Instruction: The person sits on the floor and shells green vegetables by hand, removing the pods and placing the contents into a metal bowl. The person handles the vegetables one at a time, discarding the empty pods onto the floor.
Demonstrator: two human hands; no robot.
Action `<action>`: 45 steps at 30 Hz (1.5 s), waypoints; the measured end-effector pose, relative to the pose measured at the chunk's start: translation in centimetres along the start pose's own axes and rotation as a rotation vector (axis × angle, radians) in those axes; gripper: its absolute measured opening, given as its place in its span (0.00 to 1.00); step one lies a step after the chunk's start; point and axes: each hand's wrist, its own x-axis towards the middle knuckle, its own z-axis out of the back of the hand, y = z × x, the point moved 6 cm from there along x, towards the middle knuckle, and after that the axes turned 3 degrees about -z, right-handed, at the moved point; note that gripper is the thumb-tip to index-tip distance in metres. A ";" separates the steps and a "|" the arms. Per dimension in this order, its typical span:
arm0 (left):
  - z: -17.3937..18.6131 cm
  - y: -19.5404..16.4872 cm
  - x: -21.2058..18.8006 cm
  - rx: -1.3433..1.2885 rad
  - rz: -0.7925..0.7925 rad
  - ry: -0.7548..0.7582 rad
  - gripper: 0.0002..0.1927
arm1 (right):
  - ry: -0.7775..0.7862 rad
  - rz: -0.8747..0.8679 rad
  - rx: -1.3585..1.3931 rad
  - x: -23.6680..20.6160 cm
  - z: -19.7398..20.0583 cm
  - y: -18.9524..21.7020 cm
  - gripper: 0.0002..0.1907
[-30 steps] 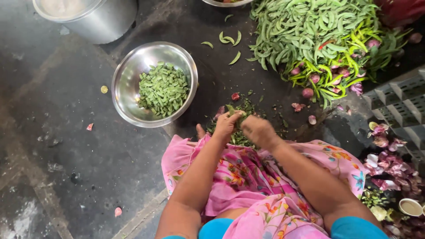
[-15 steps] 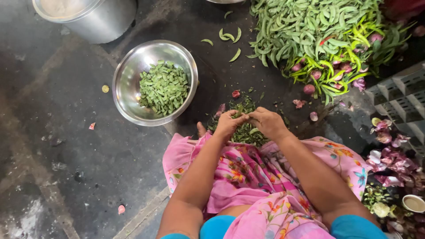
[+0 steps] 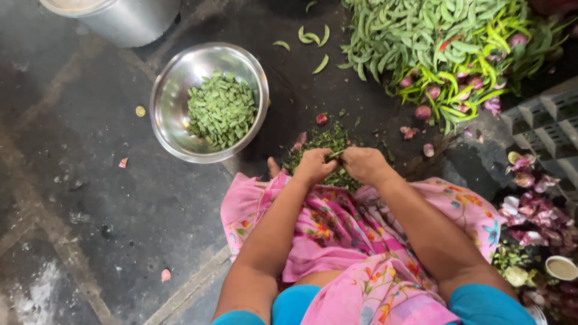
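Green bean pod (image 3: 335, 155) is pinched between left hand (image 3: 314, 165) and right hand (image 3: 363, 165), just above a scrap pile (image 3: 325, 141); steel bowl (image 3: 180, 129) of cut pieces lies left of that pile.

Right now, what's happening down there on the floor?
A person sits on the dark floor, both hands together on a green bean: left hand, right hand. Beneath them lies a heap of trimmings. A steel bowl to the left holds cut pieces; whole beans are piled ahead.
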 end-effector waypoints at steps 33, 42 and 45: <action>-1.7 -0.3 0.7 -0.254 0.162 0.097 0.16 | -0.140 -0.670 1.322 0.4 1.8 -3.1 0.04; 1.4 -1.9 0.8 -0.441 0.126 -0.110 0.14 | -0.295 -0.712 1.429 0.3 2.9 -7.1 0.05; 0.4 -0.7 0.9 -0.389 0.176 -0.089 0.13 | -0.321 -0.605 1.135 0.5 3.2 -6.3 0.09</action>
